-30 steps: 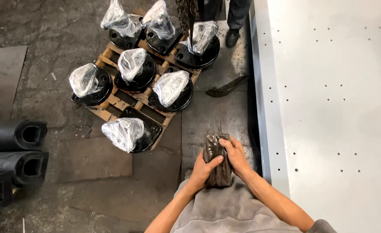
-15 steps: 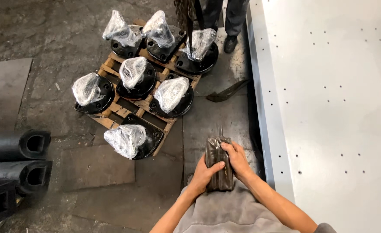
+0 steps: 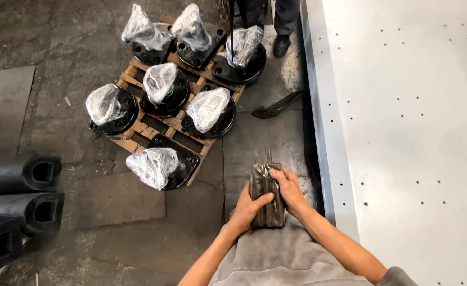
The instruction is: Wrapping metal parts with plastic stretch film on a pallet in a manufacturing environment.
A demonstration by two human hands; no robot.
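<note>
Head view, looking down: to the right of the fingers runs a broad pale grey panel (image 3: 403,132) dotted with small holes. Beyond the fingertips and off to their left lies one wooden pallet (image 3: 138,130) bearing seven black flanged parts (image 3: 162,90), each capped in clear plastic wrap. Far left of the fingers, three black hollow profiles (image 3: 32,175) lie on the floor, and ahead of them a single dark tool (image 3: 278,106) rests near someone's shoe (image 3: 281,46). Both hands close around one dark wrapped block (image 3: 268,196), held just in front of the body: the left hand (image 3: 249,209) wraps its near left side with the thumb across the face, the right hand (image 3: 289,190) covers the right edge. Handling it well seems to call for gripping from both sides, thumbs on top, since the film looks slippery.
</note>
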